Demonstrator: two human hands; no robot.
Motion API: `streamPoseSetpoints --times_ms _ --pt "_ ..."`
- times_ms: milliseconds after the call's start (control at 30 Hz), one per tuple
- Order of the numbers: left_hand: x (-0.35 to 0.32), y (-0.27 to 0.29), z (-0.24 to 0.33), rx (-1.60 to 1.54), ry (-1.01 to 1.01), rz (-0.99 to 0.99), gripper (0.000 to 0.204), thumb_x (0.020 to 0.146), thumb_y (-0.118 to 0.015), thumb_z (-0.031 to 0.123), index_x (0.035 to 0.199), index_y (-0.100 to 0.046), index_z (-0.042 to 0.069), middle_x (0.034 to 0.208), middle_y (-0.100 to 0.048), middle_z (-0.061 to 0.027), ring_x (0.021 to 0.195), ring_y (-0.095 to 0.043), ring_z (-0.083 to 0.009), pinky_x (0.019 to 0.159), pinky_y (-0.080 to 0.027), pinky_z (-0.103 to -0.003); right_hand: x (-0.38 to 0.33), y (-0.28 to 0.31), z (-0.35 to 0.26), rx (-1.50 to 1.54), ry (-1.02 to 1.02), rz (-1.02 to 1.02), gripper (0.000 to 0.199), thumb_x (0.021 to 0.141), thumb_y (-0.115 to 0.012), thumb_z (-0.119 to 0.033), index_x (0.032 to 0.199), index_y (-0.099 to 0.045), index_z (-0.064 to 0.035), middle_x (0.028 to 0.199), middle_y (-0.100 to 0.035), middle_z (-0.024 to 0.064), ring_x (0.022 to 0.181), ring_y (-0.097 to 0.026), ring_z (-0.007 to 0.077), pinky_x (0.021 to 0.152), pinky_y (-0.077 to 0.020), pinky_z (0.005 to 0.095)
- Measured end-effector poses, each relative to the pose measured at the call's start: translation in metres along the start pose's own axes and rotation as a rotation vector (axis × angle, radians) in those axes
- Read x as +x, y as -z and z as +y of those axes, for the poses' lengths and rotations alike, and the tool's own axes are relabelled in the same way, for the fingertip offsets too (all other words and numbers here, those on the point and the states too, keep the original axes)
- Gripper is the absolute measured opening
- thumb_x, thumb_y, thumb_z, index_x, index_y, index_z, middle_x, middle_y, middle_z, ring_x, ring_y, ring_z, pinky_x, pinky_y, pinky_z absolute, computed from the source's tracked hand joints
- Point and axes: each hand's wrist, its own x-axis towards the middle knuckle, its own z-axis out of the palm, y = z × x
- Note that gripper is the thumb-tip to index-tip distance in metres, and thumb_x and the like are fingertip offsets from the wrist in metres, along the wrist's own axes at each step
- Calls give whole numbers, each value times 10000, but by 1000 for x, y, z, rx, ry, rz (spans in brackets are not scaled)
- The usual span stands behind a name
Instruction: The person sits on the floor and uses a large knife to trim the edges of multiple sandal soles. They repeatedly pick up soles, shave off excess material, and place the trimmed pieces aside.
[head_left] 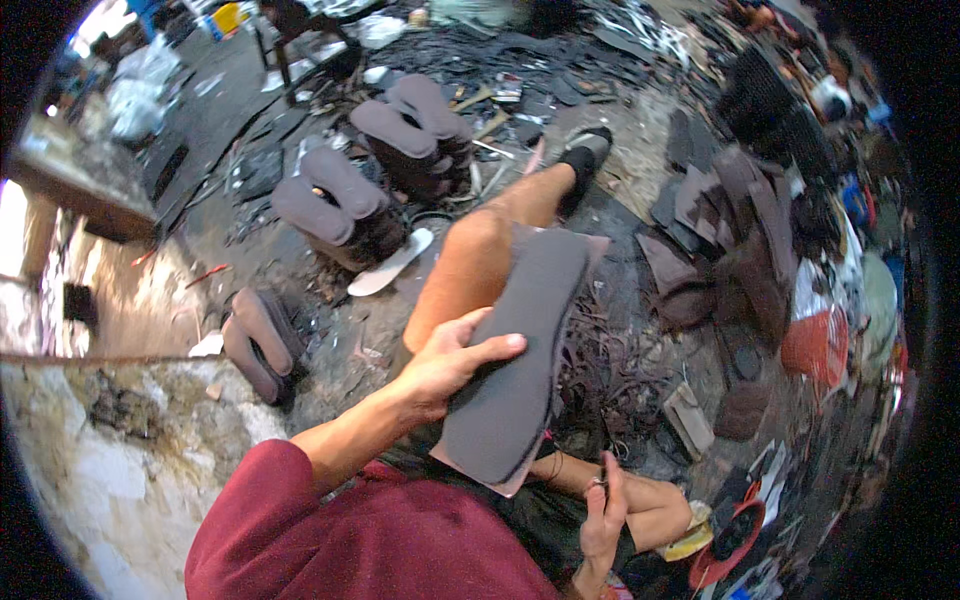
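Observation:
My left hand [460, 362] grips a dark grey shoe sole [515, 365] by its left edge, thumb flat on top and fingers underneath. A thin pinkish-brown layer [598, 247] shows under the sole and sticks out past its outline at both ends. The sole slants above my lap, its far end beside my bare knee [475, 245]. Lower right, my right hand [603, 515] is apart from the sole, near my other knee. Its fingers are bent together around something small and dark that I cannot make out.
Stacks of grey soles [325, 195] stand on the floor ahead left, with a pair [262, 345] nearer. A white sole [392, 262] lies by them. Dark strip scraps [600, 350] lie between my legs. Brown sheet pieces [740, 225] and a red basket [815, 345] are at right.

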Motion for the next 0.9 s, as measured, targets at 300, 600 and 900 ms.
streamPoseSetpoints --times_ms 300,600,900 --pt "4 -9 3 0 21 41 517 913 -729 170 1355 -512 11 1132 -680 -65 934 -677 -128 823 -571 -307 -26 27 10 -6 79 -117 301 941 -565 -95 1217 -662 -19 865 -620 169 779 -616 329 702 -496 376" --pt "10 -29 -12 67 -57 79 434 928 -710 154 1310 -550 23 1133 -678 -56 947 -663 -138 852 -552 -313 77 -97 -9 167 216 170 454 980 -566 -98 1431 -535 -137 807 -490 107 709 -505 260 682 -470 345" --pt "7 -15 12 54 -315 44 466 882 -760 221 1258 -576 16 1115 -681 -73 1006 -648 -190 921 -507 -335 101 -90 -81 211 342 256 423 969 -578 -116 1385 -594 -188 903 -625 112 759 -624 272 698 -514 370"
